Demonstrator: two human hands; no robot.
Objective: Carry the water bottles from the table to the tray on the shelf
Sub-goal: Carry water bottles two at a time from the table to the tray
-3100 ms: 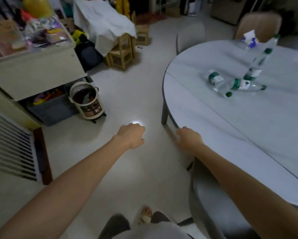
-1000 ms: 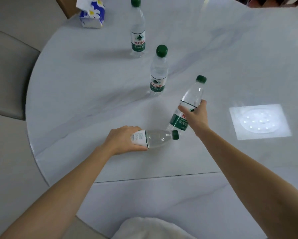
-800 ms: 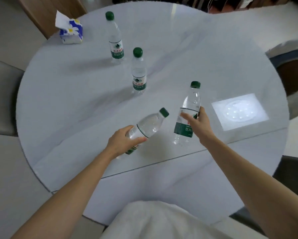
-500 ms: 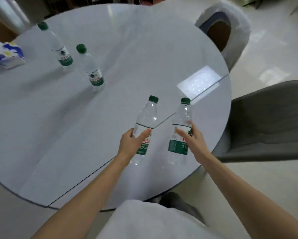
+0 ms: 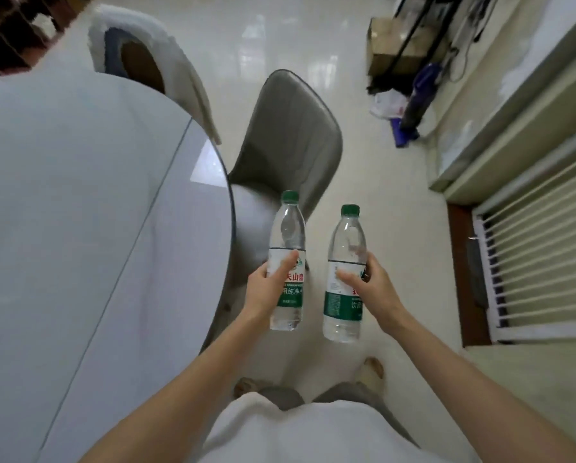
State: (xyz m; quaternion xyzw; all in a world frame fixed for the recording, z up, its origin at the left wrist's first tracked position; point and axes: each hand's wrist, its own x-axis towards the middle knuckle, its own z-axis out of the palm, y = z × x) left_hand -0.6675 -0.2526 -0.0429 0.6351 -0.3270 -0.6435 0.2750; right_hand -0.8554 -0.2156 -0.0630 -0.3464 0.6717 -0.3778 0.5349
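I had a water bottle in each hand, both upright and lifted clear of the worktop, out past its right edge and over the floor. My left hand was clamped round the label of the left bottle, thumb across the front; my right hand was wrapped round the right bottle at label height, fingertips showing on its front. The two bottles hung near each other but apart, green caps on. Neither the shelf nor the tray was in view, so I judged the carry had only just begun. The grey chair stood just ahead of the bottles, tucked against the worktop's edge, with a second, fleece-covered chair further along it. That chair was my main worry: walking straight on, I could knock a bottle or my leg against its back. The grips sat at mid-body on thin, smooth plastic, so a bump or a squeeze could let a bottle slide down through my fingers and drop to the hard floor. Clutter along the far wall, a bag and a box, narrowed the way on that side.
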